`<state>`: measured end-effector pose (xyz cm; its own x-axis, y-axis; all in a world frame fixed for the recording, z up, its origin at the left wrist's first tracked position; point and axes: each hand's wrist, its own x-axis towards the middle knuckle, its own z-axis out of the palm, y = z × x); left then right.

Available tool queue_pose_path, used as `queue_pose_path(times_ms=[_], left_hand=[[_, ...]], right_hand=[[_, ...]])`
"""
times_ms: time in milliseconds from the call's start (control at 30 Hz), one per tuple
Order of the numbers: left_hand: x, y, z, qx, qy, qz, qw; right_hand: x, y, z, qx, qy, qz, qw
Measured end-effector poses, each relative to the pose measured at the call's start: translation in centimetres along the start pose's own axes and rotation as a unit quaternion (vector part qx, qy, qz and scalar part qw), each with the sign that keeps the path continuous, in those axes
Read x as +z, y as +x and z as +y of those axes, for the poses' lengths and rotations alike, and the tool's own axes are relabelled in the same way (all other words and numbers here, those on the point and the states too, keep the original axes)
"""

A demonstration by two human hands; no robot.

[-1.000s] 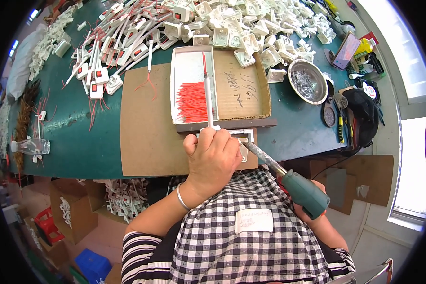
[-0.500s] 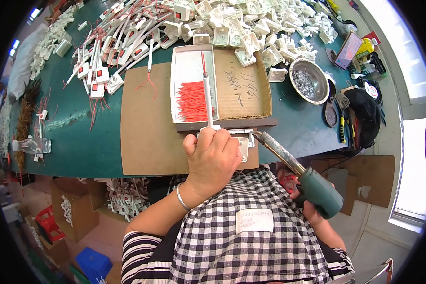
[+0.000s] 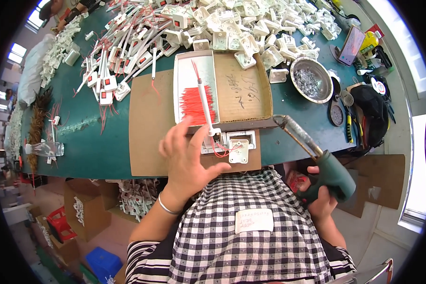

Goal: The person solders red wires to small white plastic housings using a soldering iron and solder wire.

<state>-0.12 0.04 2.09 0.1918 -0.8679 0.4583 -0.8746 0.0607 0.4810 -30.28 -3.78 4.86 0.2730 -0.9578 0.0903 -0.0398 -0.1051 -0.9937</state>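
Observation:
My left hand (image 3: 187, 156) is open, fingers spread, just left of a white plastic tube (image 3: 205, 105) that leans up over a box. Red wires stick out of the tube's far end. At its near end sits a small white housing (image 3: 216, 137), with red wires running to an open white square shell (image 3: 239, 151) beside it. Both rest at a white holder frame (image 3: 249, 137). My right hand (image 3: 321, 196) grips a green-handled soldering gun (image 3: 335, 176). Its bent tip is to the right of the frame, apart from it.
A cardboard box (image 3: 269, 94) holds a bundle of short red wires (image 3: 190, 104) on a brown board (image 3: 149, 142). Behind lie heaped white shells (image 3: 232, 28) and switch assemblies (image 3: 110, 84). At right are a metal bowl (image 3: 317, 78), a phone (image 3: 351, 45) and pliers (image 3: 349, 130).
My left hand has let go of the white tube, opened and moved left, uncovering the wired housing. The soldering gun has moved up and right, away from the frame.

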Motion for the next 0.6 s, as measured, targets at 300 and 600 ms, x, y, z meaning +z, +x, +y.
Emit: queue_pose_path(times_ms=[300,600], left_hand=[[2.2,1.2,1.7,0.086,0.007,-0.123,0.989],[2.3,1.0,1.4,0.085,-0.029,-0.093,0.992]], right_hand=[[0.0,0.3,0.9,-0.067,0.040,0.051,0.996],[-1.7,1.6,0.4,-0.084,0.115,0.279,0.950]])
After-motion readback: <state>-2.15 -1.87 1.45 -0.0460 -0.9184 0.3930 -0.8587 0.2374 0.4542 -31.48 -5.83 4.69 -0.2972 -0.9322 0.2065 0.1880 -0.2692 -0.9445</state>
